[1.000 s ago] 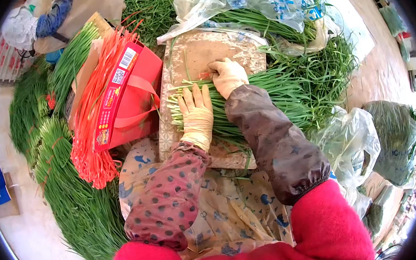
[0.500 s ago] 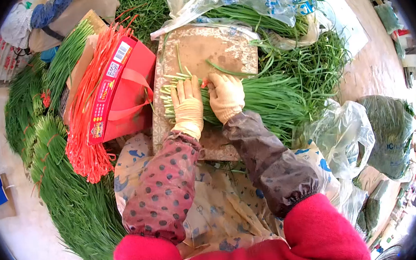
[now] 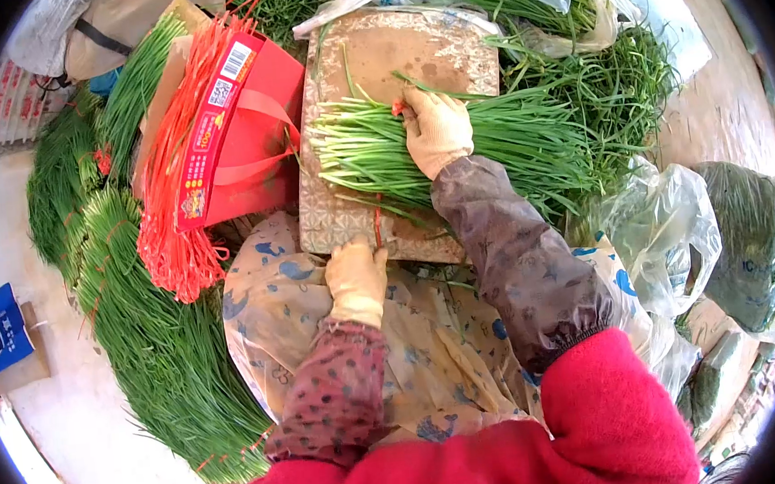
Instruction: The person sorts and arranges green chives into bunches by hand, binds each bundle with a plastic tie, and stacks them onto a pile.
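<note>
A bundle of green chives (image 3: 357, 144) lies across a worn board (image 3: 409, 54), its pale cut ends toward the left. My right hand (image 3: 438, 129), in a cream glove, rests on top of the bundle, its fingers closed on a red tie strip (image 3: 398, 108) at the far side. The strip's other part (image 3: 378, 220) comes out from under the bundle at the near side. There my left hand (image 3: 357, 279), gloved too, is closed at the board's front edge with the strip at its fingertips. The strip's middle is hidden.
Left of the board stands a red box (image 3: 256, 129) with a hank of red strips (image 3: 179, 249) over it. Tied chive bundles (image 3: 164, 351) line the far left. Loose greens (image 3: 624, 123) and clear plastic bags (image 3: 651, 230) lie to the right. A patterned apron (image 3: 451, 355) covers my lap.
My left hand has moved off the cut ends, down to the board's front edge, and now pinches the strip. My right hand has shifted up and right in view, still at the red strip.
</note>
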### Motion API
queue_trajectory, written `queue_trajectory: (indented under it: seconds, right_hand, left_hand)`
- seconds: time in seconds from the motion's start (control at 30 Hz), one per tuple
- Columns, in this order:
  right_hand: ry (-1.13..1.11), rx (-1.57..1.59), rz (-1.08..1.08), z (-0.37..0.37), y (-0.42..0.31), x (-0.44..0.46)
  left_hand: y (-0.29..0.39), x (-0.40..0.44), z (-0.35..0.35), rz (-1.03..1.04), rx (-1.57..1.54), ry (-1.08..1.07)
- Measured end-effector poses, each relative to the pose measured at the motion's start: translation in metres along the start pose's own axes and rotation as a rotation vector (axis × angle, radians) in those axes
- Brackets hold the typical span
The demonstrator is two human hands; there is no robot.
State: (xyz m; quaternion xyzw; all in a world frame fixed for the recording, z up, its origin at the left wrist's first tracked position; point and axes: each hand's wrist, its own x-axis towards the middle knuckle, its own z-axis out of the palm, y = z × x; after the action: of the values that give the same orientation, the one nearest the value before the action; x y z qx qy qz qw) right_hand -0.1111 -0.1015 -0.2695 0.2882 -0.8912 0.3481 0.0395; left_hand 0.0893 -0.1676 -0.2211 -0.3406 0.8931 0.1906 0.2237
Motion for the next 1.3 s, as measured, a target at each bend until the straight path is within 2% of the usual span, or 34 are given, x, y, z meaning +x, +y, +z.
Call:
queue_trajectory:
  seconds: [0.13, 0.3, 0.43, 0.57, 0.73, 0.8, 0.83, 0.93, 0.97, 1.0, 1.1, 1.17, 1.3]
  right_hand:
    - [0.005, 0.02, -0.011, 0.003, 0.002, 0.001]
    - [-0.011, 0.048, -0.012, 0.003, 0.004, 0.001]
    - [-0.009, 0.021, 0.009, 0.002, 0.003, 0.002]
    - [-0.022, 0.093, 0.029, 0.0, 0.002, 0.003]
    - [-0.018, 0.12, 0.009, 0.002, 0.005, 0.004]
    - [0.0, 0.122, -0.001, 0.003, 0.007, 0.004]
    - [0.005, 0.115, 0.005, 0.002, 0.006, 0.004]
    - [0.005, 0.12, 0.012, 0.001, 0.005, 0.003]
    - [-0.002, 0.154, 0.022, -0.001, 0.004, 0.002]
    - [-0.01, 0.186, 0.03, -0.003, 0.004, 0.003]
    - [-0.013, 0.196, 0.038, -0.003, 0.006, 0.004]
    - [-0.029, 0.21, 0.049, -0.007, 0.005, 0.005]
    - [-0.106, 0.236, 0.104, -0.008, 0.008, 0.007]
  left_hand:
    - [0.005, 0.027, 0.005, -0.027, 0.062, -0.047]
    - [0.009, 0.046, 0.007, -0.16, 0.018, -0.068]
    - [0.011, 0.051, 0.004, -0.025, -0.062, -0.14]
    - [0.043, 0.041, 0.015, 0.112, -0.049, -0.172]
    - [0.067, 0.035, -0.009, 0.228, 0.002, -0.202]
    - [0.051, 0.03, -0.016, 0.298, -0.187, -0.046]
    - [0.044, 0.031, -0.021, 0.285, -0.428, -0.104]
    - [0.031, 0.053, -0.031, -0.007, -1.163, -0.478]
    - [0.031, 0.061, -0.032, -0.002, -1.265, -0.481]
    - [0.03, 0.066, -0.035, -0.088, -1.458, -0.576]
    - [0.033, 0.072, -0.039, -0.056, -1.493, -0.646]
    - [0.035, 0.073, -0.032, 0.05, -1.481, -0.539]
    - [0.049, 0.083, -0.035, 0.024, -1.333, -0.371]
